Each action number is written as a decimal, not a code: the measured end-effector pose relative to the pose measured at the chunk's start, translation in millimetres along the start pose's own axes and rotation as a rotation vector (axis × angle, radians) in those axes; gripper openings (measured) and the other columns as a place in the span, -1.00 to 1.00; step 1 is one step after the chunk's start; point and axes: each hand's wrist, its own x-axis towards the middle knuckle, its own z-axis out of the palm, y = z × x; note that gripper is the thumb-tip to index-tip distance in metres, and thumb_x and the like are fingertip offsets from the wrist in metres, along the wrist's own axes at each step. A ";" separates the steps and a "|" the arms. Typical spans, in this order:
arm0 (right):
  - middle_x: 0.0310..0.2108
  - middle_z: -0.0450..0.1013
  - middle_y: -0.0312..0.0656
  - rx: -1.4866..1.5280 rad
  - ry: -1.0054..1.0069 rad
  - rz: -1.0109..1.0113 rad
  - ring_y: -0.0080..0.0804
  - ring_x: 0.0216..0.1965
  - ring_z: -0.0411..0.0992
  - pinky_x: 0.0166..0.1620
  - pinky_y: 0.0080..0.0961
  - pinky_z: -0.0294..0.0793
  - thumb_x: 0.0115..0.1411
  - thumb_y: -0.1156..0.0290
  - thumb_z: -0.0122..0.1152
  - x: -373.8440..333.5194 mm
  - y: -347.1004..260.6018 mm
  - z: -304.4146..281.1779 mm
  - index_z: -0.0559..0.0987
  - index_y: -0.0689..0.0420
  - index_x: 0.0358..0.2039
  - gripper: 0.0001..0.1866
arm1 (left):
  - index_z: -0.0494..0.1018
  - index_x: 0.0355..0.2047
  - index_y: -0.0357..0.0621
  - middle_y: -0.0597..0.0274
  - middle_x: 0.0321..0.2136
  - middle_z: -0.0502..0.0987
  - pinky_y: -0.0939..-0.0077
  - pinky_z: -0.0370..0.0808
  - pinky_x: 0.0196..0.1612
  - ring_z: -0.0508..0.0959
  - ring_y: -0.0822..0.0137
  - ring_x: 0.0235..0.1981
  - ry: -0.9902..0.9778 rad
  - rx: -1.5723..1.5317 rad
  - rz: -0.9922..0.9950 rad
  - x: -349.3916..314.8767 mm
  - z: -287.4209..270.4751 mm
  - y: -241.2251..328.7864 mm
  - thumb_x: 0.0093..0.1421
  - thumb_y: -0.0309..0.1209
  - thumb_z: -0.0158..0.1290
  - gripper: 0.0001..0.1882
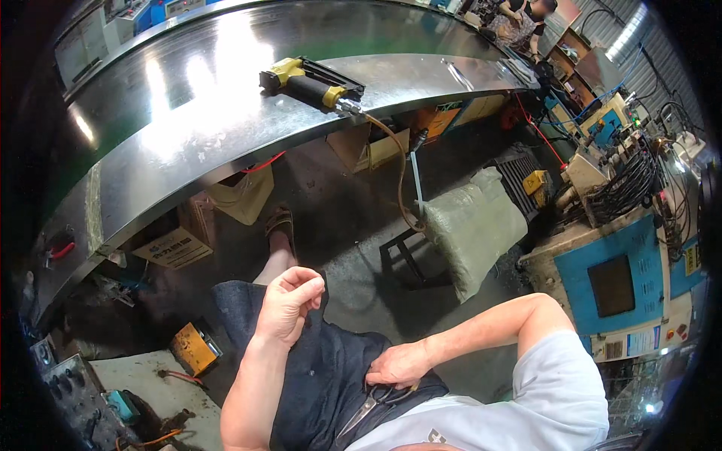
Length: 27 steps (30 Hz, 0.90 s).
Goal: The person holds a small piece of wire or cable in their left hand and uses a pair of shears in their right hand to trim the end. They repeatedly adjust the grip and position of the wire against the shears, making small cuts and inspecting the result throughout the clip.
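Scissors [368,407] lie on the person's lap, near the bottom of the view, blades pointing toward the lower left and dark loop handles under the right hand [397,365]. That hand rests palm down on the dark blue shorts [323,376], its fingertips on the handles; whether the fingers pass through the loops or only lie on them cannot be told. The left hand [289,304] is raised above the left thigh, fingers curled loosely together into a half fist, holding nothing that shows.

Farther off, a long shiny metal table [188,143] curves across the upper part of the scene. On its far right part lies a yellow and black air nailer [312,83], well apart from both hands, with a brown hose [398,173] dropping from its handle down toward the floor. Below the table edge stand cardboard boxes [174,244], and the person's sandalled foot [280,224] shows on the grey floor. To the right, a dark stool [406,255] carries a pale cushion wrapped in plastic [474,225], and beyond it stands a blue and cream machine [624,286] with tangled black cables [628,184] on top.
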 end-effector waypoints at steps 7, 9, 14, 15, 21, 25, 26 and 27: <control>-0.25 0.38 -0.06 -0.027 0.081 -0.181 -0.08 -0.14 0.38 -0.10 -0.22 0.42 -0.13 0.35 0.35 -3.4 21.9 18.6 0.36 0.22 -0.21 -0.51 | 0.50 -0.37 -0.18 0.29 -0.52 0.53 0.67 0.43 -0.46 0.48 0.51 -0.56 0.033 -0.120 0.085 3.3 -10.5 6.3 0.13 -0.51 0.19 -0.91; -0.26 0.37 -0.06 -0.047 0.134 -0.205 -0.09 -0.16 0.38 -0.10 -0.22 0.41 -0.14 0.31 0.35 -5.3 27.5 26.3 0.37 0.22 -0.19 -0.49 | 0.49 -0.38 -0.16 0.28 -0.52 0.52 0.63 0.43 -0.47 0.48 0.49 -0.57 0.060 -0.174 0.099 2.2 -12.2 10.7 0.16 -0.50 0.17 -0.93; -0.27 0.35 -0.07 -0.085 0.254 -0.216 -0.09 -0.18 0.37 -0.12 -0.23 0.41 -0.12 0.26 0.31 -9.7 33.9 42.5 0.39 0.24 -0.15 -0.46 | 0.49 -0.36 -0.11 0.29 -0.51 0.51 0.62 0.41 -0.47 0.46 0.47 -0.57 0.082 -0.282 0.159 -0.1 -15.4 16.1 0.19 -0.48 0.14 -0.97; -0.27 0.35 -0.06 -0.087 0.261 -0.212 -0.09 -0.18 0.37 -0.12 -0.24 0.41 -0.12 0.25 0.31 -10.1 34.9 43.7 0.39 0.24 -0.14 -0.46 | 0.50 -0.36 -0.10 0.29 -0.51 0.51 0.62 0.41 -0.47 0.46 0.47 -0.58 0.086 -0.301 0.171 0.3 -15.8 16.5 0.19 -0.48 0.14 -0.97; -0.25 0.35 -0.05 -0.099 0.254 -0.189 -0.10 -0.18 0.37 -0.11 -0.26 0.41 -0.11 0.23 0.31 -9.6 37.9 50.0 0.39 0.25 -0.12 -0.44 | 0.51 -0.34 -0.10 0.30 -0.52 0.49 0.63 0.38 -0.49 0.43 0.47 -0.56 0.095 -0.382 0.257 0.5 -20.8 18.8 0.24 -0.45 0.09 -0.97; -0.25 0.36 -0.06 -0.095 0.248 -0.196 -0.10 -0.18 0.37 -0.12 -0.25 0.40 -0.10 0.21 0.32 -9.0 38.1 48.5 0.40 0.24 -0.11 -0.43 | 0.50 -0.34 -0.10 0.30 -0.53 0.47 0.61 0.35 -0.50 0.40 0.46 -0.57 0.093 -0.403 0.272 0.7 -23.1 17.7 0.26 -0.45 0.07 -0.96; -0.25 0.36 -0.06 -0.096 0.241 -0.194 -0.10 -0.17 0.37 -0.12 -0.25 0.40 -0.10 0.20 0.32 -9.0 37.5 47.6 0.40 0.24 -0.11 -0.43 | 0.50 -0.34 -0.10 0.30 -0.53 0.47 0.61 0.34 -0.50 0.40 0.46 -0.57 0.090 -0.404 0.275 0.6 -22.8 17.5 0.26 -0.44 0.07 -0.95; -0.25 0.36 -0.06 -0.097 0.235 -0.195 -0.10 -0.17 0.36 -0.12 -0.24 0.40 -0.10 0.20 0.32 -8.5 36.6 46.3 0.40 0.24 -0.11 -0.42 | 0.50 -0.34 -0.09 0.30 -0.54 0.47 0.60 0.34 -0.50 0.40 0.46 -0.57 0.088 -0.409 0.277 0.3 -23.2 17.6 0.26 -0.44 0.06 -0.95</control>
